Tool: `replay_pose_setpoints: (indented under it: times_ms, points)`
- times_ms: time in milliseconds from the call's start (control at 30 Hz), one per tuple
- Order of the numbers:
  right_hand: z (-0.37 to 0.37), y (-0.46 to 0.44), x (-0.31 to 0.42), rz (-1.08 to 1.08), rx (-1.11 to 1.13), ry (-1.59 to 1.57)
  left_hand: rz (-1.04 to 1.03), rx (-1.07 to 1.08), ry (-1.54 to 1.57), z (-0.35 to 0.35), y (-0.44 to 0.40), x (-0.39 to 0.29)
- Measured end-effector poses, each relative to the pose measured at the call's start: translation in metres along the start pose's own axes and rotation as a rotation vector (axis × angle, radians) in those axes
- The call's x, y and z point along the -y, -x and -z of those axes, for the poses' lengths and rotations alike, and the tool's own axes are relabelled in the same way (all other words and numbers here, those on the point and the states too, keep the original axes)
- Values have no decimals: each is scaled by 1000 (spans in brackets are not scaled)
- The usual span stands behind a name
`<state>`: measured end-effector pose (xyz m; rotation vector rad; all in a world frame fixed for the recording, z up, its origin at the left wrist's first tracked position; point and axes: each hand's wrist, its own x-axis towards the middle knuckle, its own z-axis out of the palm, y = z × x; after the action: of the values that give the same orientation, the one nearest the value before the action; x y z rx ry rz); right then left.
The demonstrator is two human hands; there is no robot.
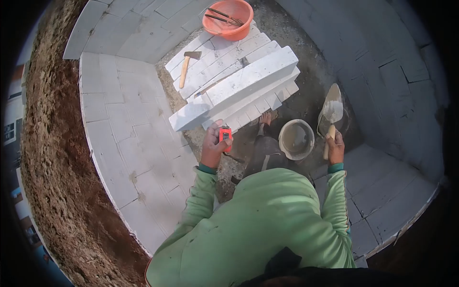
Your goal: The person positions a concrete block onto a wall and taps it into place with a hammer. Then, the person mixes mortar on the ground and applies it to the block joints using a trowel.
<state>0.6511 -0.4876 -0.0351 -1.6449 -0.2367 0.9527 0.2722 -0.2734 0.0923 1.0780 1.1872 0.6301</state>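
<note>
My left hand [213,145] is wrapped round a red and black tape measure [225,138], close to the near edge of a stack of white blocks [224,57]. In my right hand [335,149] is the wooden handle of a trowel [333,106], its blade pointing away from me and smeared with grey mortar. The blade is above a round container [348,125], which it partly hides. A long white block [253,76] lies across the stack, just beyond my left hand. Between my hands stands a round bucket [296,139] with greyish contents.
A hatchet-like hammer [187,68] with a wooden handle lies on the stack. Behind it sits an orange basin [230,19] holding dark-handled tools. Block walls [124,119] surround me, with brown soil [62,167] outside on the left. My foot [267,117] is beside the stack.
</note>
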Motion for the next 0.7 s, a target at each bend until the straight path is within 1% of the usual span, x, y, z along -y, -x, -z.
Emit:
replay_pose_setpoints:
  times_ms: [67,133,200,233,267,367,400,467,567,633,667,700]
  points:
    - [-38,-4,53,52,45,-64,-126,-34,-55,21,-50,-42]
    - [-79,-9,98,53,154,-126,-227,-45,-84,53,-109,-61]
    - [-122,-16,136,45,253,-149,-255,-64,-211,85,-171,-65]
    - [-142,-21,151,31,307,-113,-258,-59,-303,103,-205,-58]
    - [-161,-28,164,16,360,-79,-262,-53,-396,118,-236,-48]
    - [-218,-51,182,-60,466,-15,-231,-39,-1012,141,-301,-31]
    - [-235,-58,185,-89,488,-1,-230,-20,-1099,148,-322,-17]
    - [-263,-72,183,-117,494,-14,-236,23,-1272,158,-357,18]
    - [-287,-84,175,-170,471,-51,-169,14,-1423,157,-380,49]
    - [-291,-92,167,-193,435,-83,-126,32,-1456,170,-391,66]
    - [-286,-90,169,-151,362,-125,-110,67,-1463,167,-398,81]
    - [-285,-89,172,-105,316,-173,-68,81,-1425,165,-392,76]
